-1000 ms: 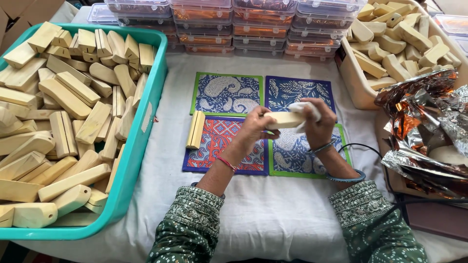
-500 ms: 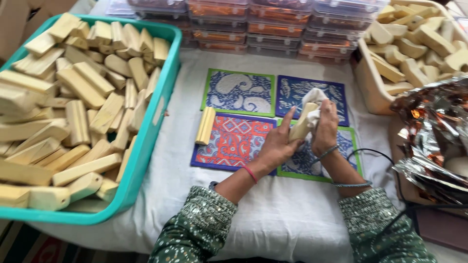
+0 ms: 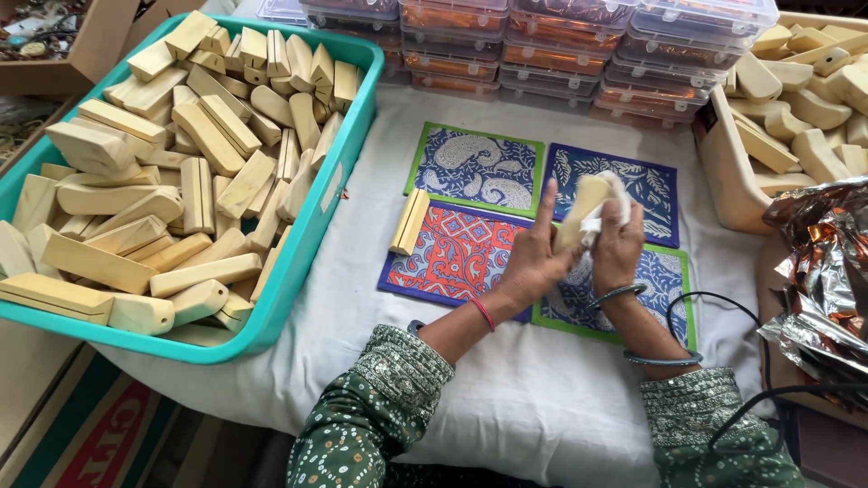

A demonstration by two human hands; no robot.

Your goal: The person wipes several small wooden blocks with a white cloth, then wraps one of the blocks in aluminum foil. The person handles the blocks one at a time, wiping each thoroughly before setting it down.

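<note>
Flanking the hands [image 3: 579,246]: teal tray [image 3: 307,244], foil [image 3: 823,262]

Beside the teal plastic crate [image 3: 312,237] of pale yellow wooden blocks [image 3: 181,172] lie blue paisley and red-orange geometric printed mats [image 3: 452,258].

Bare white cloth [image 3: 533,398] lies open toward the person, while the teal bin [image 3: 312,239] walls the left, stacked clear boxes [image 3: 542,45] close the far edge, and the beige tub [image 3: 723,181], crumpled foil [image 3: 823,271] and black cable [image 3: 723,307] crowd the right.
</note>
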